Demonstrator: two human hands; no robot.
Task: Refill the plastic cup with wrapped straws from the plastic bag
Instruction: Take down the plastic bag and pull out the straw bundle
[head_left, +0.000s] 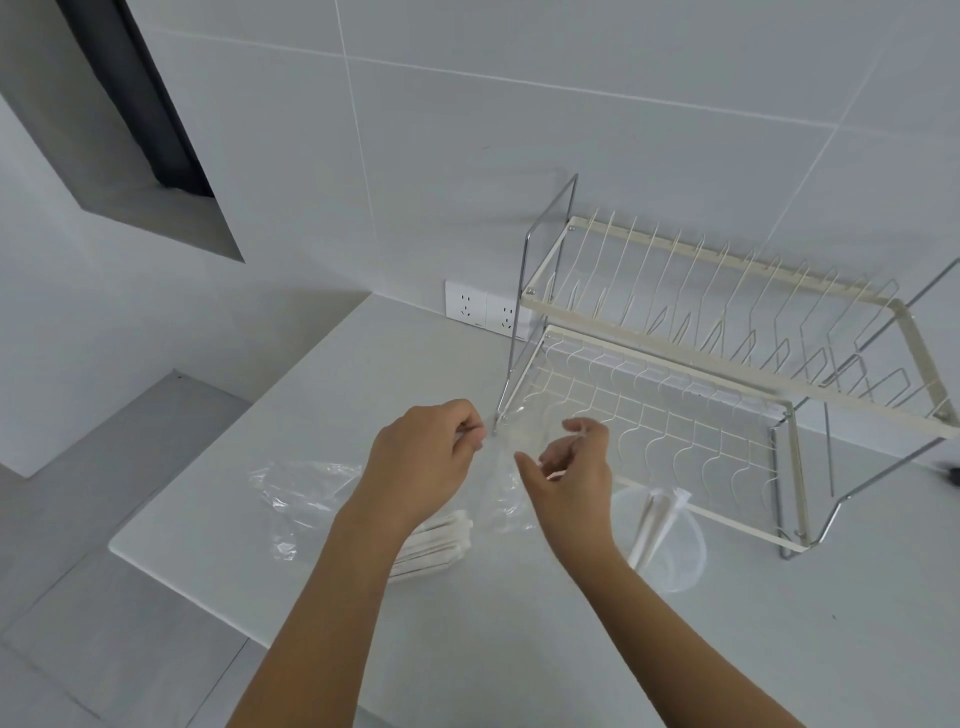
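A clear plastic bag (296, 493) lies crumpled on the white counter, with its mouth lifted between my hands. My left hand (421, 462) pinches one edge of the bag's opening. My right hand (571, 467) has its fingers curled around the other side of the clear film. A bundle of white wrapped straws (441, 545) lies inside the bag under my left wrist. To the right stands a translucent plastic cup (675, 551) with a few wrapped straws (654, 525) leaning in it.
A two-tier wire dish rack (701, 364) stands at the back right, close behind the cup. A double wall socket (483, 309) sits on the tiled wall. The white counter (311, 395) ends at the left and front, with grey floor below.
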